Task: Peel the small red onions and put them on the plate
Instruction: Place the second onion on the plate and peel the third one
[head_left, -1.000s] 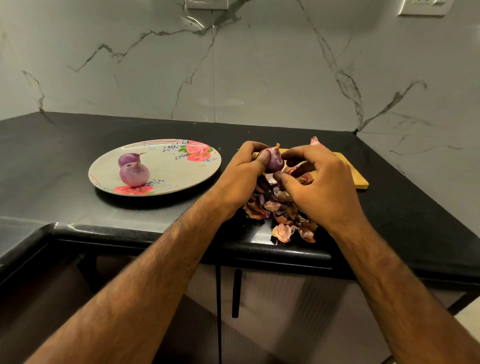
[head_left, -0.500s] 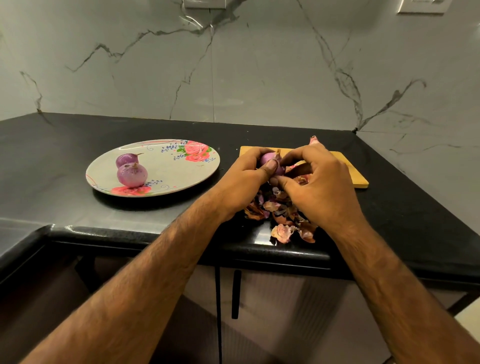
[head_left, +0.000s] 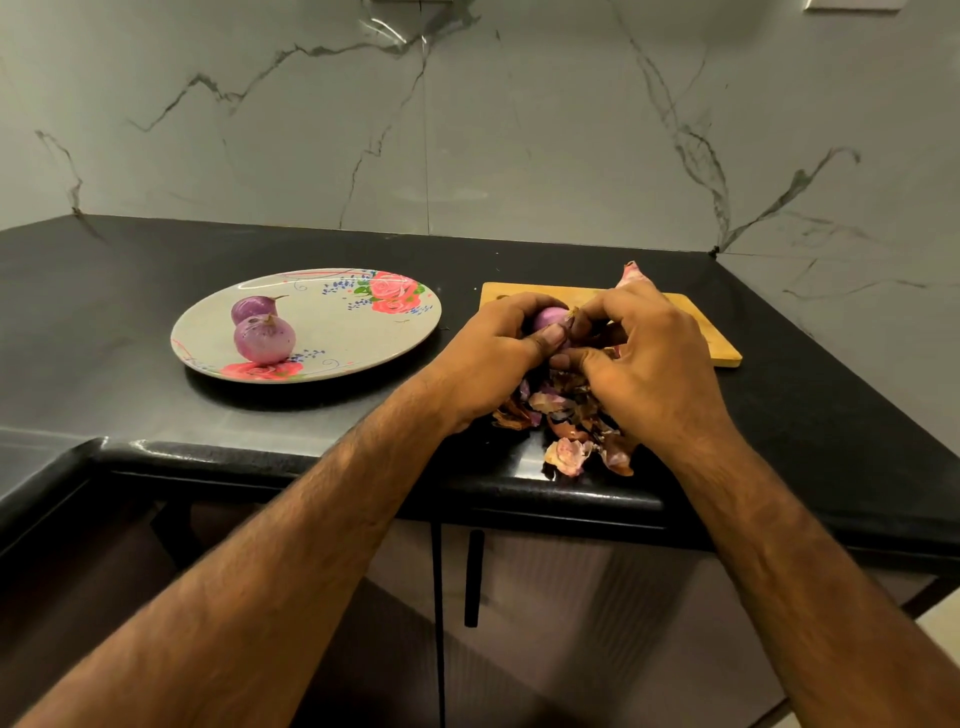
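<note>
A small red onion (head_left: 549, 317) sits between both hands, above the near left corner of the wooden cutting board (head_left: 712, 339); only its pale purple top shows between the fingers. The left hand (head_left: 496, 356) grips it with curled fingers, the thumb pressed along its near side. The right hand (head_left: 647, 361) closes in from the right, its fingertips pinching at the onion's tip, and it hides most of the board. Directly beneath the hands a pile of peels (head_left: 566, 418) lies on the black countertop (head_left: 156, 260), reaching the front edge. Well to the left, the floral plate (head_left: 343, 332) holds two peeled onions (head_left: 264, 339) touching each other near its left side. A piece of skin (head_left: 635, 274) sticks up beyond the right hand.
</note>
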